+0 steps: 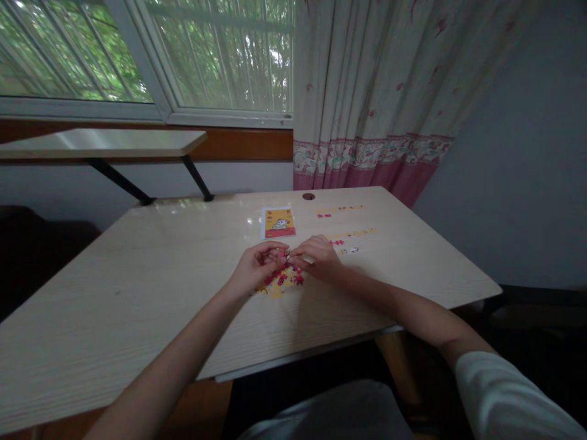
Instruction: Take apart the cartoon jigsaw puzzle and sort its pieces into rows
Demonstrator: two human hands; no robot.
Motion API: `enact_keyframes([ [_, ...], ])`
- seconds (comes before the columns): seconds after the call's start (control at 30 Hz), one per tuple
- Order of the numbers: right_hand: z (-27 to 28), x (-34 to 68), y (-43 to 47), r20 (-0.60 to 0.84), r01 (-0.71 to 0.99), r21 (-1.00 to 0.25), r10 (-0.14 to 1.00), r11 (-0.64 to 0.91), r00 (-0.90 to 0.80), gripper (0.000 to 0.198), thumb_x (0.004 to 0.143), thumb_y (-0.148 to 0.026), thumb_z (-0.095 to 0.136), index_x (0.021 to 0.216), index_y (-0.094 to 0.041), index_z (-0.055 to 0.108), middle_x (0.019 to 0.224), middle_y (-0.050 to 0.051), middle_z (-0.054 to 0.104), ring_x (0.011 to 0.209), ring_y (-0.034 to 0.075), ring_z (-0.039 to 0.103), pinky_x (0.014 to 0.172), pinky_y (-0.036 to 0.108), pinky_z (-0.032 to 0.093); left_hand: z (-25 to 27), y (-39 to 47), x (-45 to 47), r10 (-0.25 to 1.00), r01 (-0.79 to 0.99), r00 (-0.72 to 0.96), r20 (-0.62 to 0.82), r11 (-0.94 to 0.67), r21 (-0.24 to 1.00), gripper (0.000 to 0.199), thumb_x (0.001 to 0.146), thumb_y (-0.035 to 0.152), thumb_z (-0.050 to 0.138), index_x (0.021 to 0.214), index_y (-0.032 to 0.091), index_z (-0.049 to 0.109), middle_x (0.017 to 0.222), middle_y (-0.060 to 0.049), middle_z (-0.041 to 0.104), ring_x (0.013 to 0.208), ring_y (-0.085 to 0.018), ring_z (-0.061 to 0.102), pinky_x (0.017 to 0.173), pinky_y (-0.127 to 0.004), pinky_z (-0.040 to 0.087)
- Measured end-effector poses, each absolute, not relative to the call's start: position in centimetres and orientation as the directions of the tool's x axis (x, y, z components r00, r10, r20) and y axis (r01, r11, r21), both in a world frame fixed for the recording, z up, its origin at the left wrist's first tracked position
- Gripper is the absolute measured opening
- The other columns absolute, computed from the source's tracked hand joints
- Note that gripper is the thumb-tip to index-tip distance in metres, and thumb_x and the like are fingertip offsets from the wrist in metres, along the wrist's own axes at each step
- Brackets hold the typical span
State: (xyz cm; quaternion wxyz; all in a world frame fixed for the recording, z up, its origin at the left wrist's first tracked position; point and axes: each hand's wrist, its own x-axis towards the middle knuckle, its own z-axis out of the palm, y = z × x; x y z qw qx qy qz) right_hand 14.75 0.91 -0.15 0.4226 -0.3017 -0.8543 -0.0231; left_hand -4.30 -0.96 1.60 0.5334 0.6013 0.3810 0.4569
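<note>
Over a small heap of jigsaw puzzle pieces [283,280] in red, yellow and white, my two hands come together. My left hand [259,267] is closed, thumb and fingers pinching small reddish puzzle pieces [285,255]. From the other side my right hand [320,258] is closed too, its fingertips pinching at a piece that they partly hide. Just behind the hands lies a picture card [279,223] with a white animal on yellow and red. To the right, loose pieces lie in rows, a far row [345,209] and a nearer row [362,233], mostly yellow with some red.
The pale wooden desk [151,275] has a round cable hole [309,196] near its back edge. A raised shelf [105,143] on black supports stands at the back left. Behind are a barred window [220,55] and a flowered curtain [367,91].
</note>
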Motion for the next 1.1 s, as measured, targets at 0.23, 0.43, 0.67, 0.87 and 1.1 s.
enact_keyframes([
  [0.23, -0.1, 15.0, 0.8, 0.756, 0.54, -0.218, 0.49, 0.813, -0.433, 0.023, 0.086, -0.041, 0.053, 0.09, -0.023, 0.066, 0.077, 0.002, 0.069, 0.074, 0.014, 0.061, 0.071, 0.03, 0.037, 2.1, -1.3, -4.4, 0.951, -0.045, 0.302, 0.057, -0.045, 0.998, 0.037, 0.062, 0.029, 0.075, 0.093, 0.012, 0.065, 0.076, -0.006, 0.071, 0.068, -0.016, 0.066, 0.068, -0.029, 0.052],
  [0.43, 0.2, 15.1, 0.8, 0.748, 0.531, -0.187, 0.471, 0.826, -0.468, 0.025, 0.082, -0.047, 0.057, 0.092, -0.025, 0.066, 0.078, 0.001, 0.069, 0.074, 0.014, 0.061, 0.071, 0.031, 0.036, 2.1, -1.2, -4.5, 0.95, -0.06, 0.308, 0.046, -0.029, 0.998, 0.038, 0.06, 0.028, 0.077, 0.091, 0.014, 0.062, 0.068, -0.003, 0.071, 0.063, -0.016, 0.066, 0.063, -0.027, 0.051],
  [0.67, 0.3, 15.5, 1.0, 0.728, 0.561, -0.127, 0.461, 0.818, -0.507, 0.022, 0.082, -0.044, 0.057, 0.093, -0.027, 0.067, 0.079, 0.0, 0.068, 0.072, 0.013, 0.059, 0.073, 0.031, 0.035, 1.9, -1.3, -4.3, 0.934, -0.014, 0.352, 0.066, -0.065, 0.998, 0.038, 0.063, 0.031, 0.074, 0.094, 0.014, 0.06, 0.074, -0.004, 0.07, 0.067, -0.017, 0.066, 0.066, -0.029, 0.051],
  [0.87, 1.3, 18.0, 2.8, 0.808, 0.6, -0.12, 0.429, 0.791, -0.404, 0.023, 0.081, -0.044, 0.059, 0.092, -0.025, 0.068, 0.078, 0.002, 0.066, 0.074, 0.015, 0.057, 0.077, 0.032, 0.037, 2.1, -0.8, -5.9, 0.919, 0.349, 0.351, 0.181, -0.307, 0.885, 0.029, 0.072, 0.034, 0.065, 0.094, 0.016, 0.063, 0.088, -0.005, 0.068, 0.075, -0.016, 0.061, 0.065, -0.026, 0.048],
  [1.1, 1.9, 20.1, 3.7, 0.789, 0.625, -0.208, 0.507, 0.752, -0.348, 0.024, 0.08, -0.042, 0.06, 0.096, -0.025, 0.067, 0.087, 0.003, 0.066, 0.082, 0.017, 0.057, 0.083, 0.035, 0.037, 2.5, 0.1, -8.5, 0.883, 0.714, 0.433, 0.182, -0.459, 0.528, 0.023, 0.079, 0.031, 0.053, 0.092, 0.017, 0.068, 0.088, -0.007, 0.068, 0.077, -0.018, 0.058, 0.069, -0.028, 0.043],
])
